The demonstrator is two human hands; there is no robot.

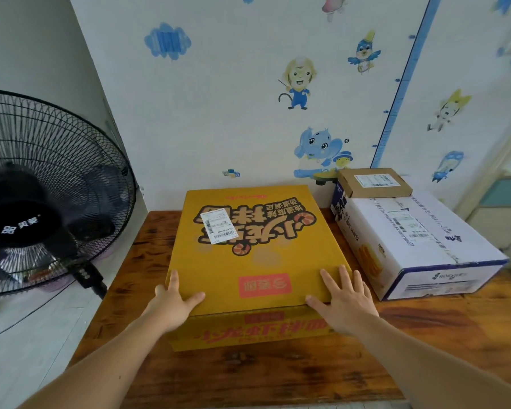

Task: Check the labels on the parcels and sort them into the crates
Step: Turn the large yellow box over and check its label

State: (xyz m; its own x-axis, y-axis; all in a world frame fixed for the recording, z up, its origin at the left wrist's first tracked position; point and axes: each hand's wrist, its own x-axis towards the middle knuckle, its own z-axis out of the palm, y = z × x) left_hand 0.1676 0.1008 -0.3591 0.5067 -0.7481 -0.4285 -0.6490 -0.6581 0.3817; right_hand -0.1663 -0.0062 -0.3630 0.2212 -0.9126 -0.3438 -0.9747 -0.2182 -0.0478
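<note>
At the near edge of the yellow parcel [248, 240], around seven and five o'clock of its top face, both grips lie flat. The left grip [171, 302] rests on the near-left corner, its fingers straight along the side edge and its thumb stretched along the front edge. The right grip [347, 302] lies palm-down on the near-right corner with its fingers spread. Neither curls round anything (these are bare hands, the forearms reaching in from the lower corners of the view). The parcel lies flat in the middle of the wooden bench [278, 376], printed with bold dark lettering and shrimp pictures. A white shipping label [217, 224] is stuck toward eleven o'clock on its top, and a red patch [264, 286] sits at six o'clock between the two grips. At three o'clock, near but with a strip of bench showing between, lies a white carton [431, 261] with blue trim and its own label [404, 222] facing up. A small brown parcel [373, 184] is stacked on that carton's far end, at about one o'clock, label upward. At nine o'clock, off the bench, stands a black fan [42, 187]. At twelve o'clock rises a wall [219, 98] with cartoon stickers.
</note>
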